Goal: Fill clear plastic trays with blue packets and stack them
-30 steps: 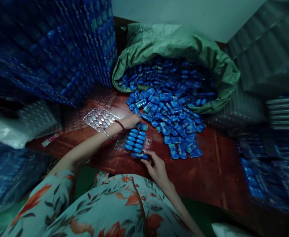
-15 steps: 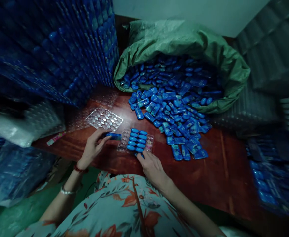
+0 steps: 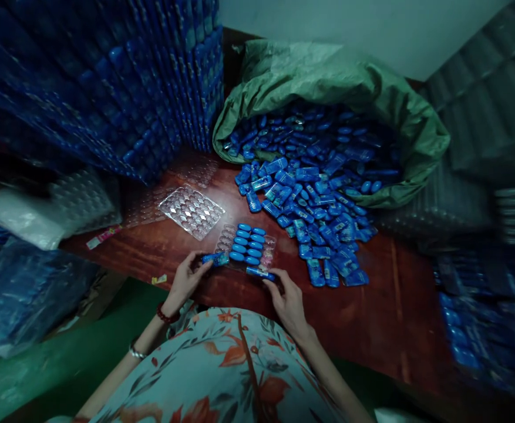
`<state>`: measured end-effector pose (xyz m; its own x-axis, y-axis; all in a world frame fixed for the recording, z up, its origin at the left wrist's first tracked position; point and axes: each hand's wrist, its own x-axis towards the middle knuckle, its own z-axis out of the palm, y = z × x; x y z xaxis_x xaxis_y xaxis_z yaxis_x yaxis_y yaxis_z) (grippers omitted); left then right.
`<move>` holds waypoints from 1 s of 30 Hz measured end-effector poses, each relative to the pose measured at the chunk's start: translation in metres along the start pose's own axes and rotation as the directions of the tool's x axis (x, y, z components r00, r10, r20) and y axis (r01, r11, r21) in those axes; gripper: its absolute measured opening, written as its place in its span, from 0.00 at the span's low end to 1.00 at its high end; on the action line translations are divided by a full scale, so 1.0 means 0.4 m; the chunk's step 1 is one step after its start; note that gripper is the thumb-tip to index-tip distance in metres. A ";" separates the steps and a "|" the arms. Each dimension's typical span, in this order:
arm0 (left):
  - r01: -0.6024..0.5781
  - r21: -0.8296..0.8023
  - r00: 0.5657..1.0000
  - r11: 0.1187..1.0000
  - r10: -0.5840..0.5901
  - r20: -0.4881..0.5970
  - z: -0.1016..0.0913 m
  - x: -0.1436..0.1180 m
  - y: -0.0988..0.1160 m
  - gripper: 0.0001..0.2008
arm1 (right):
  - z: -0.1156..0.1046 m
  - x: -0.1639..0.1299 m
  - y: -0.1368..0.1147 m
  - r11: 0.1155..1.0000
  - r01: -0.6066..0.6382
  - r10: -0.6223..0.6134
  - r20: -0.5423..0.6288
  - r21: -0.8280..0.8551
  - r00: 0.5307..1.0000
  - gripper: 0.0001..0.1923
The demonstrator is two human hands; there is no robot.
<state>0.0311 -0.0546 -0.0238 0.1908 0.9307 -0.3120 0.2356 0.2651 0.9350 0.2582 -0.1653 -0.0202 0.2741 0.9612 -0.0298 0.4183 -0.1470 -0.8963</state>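
Observation:
My left hand [image 3: 190, 276] pinches a small blue pack [image 3: 215, 258] with a printed label, at the left front corner of a clear blister tray [image 3: 225, 238]. Between the fingers and thumb of my right hand [image 3: 289, 298] is another small blue pack [image 3: 259, 272], just in front of the same tray. Two columns of glossy blue oval pieces [image 3: 240, 241] fill the tray's middle. Its left cells look bare, and pinkish print shows through its right end. What is inside the packs cannot be made out.
Behind the tray lies a second clear blister tray [image 3: 192, 212]. A pile of blue packs [image 3: 310, 205] spills from a green sack [image 3: 420, 135] onto the red-brown table [image 3: 372, 329]. Tall stacks of filled blue trays [image 3: 107, 88] rise at left. A yellow scrap [image 3: 159, 279] lies near the front edge.
Both hands have drawn back toward my body, each with a blue pack now clearly showing in its fingers. The view has shifted slightly, and a yellow scrap has come into sight at the left.

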 end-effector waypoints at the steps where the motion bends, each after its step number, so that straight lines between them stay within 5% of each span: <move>1: -0.014 0.016 1.000 1.000 0.014 -0.005 -0.002 -0.003 -0.002 0.20 | 0.005 -0.006 0.009 0.983 -0.139 0.142 -0.021 0.124 0.990 0.11; 4: -0.023 0.028 1.000 0.999 0.023 -0.002 -0.003 -0.014 -0.002 0.20 | 0.011 -0.012 0.020 0.821 -0.368 0.415 -0.013 0.436 0.910 0.16; 8: -0.006 -0.015 1.000 1.000 0.006 0.014 0.009 -0.026 0.001 0.23 | -0.001 -0.010 0.003 0.677 -0.420 0.524 0.005 0.604 0.851 0.18; 16: -0.016 0.000 1.000 1.000 0.016 0.001 0.015 -0.023 -0.005 0.25 | -0.010 -0.003 0.007 0.749 -0.374 0.485 -0.068 0.547 0.872 0.16; 19: -0.087 0.119 0.996 0.989 0.089 -0.007 0.009 -0.036 0.008 0.21 | 0.004 -0.006 0.013 0.892 -0.271 0.347 -0.163 0.362 0.924 0.13; 22: -0.266 0.293 0.964 0.918 0.261 0.056 0.006 -0.057 0.030 0.14 | 0.018 -0.014 0.004 1.000 -0.008 0.009 -0.209 0.007 0.978 0.09; 26: -0.551 0.447 0.834 0.704 0.467 0.293 0.012 -0.061 0.040 0.13 | 0.031 -0.010 -0.008 0.878 0.297 -0.337 -0.044 -0.375 0.941 0.11; 30: -0.750 0.495 0.661 0.438 0.529 0.532 0.023 -0.033 0.033 0.18 | 0.028 0.014 -0.023 0.668 0.401 -0.383 0.173 -0.626 0.908 0.14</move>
<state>0.0406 -0.0658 -0.0087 0.7579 0.6212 0.1991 0.4322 -0.7069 0.5600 0.2462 -0.1558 -0.0173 -0.0613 0.9690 0.2392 0.9319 0.1414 -0.3340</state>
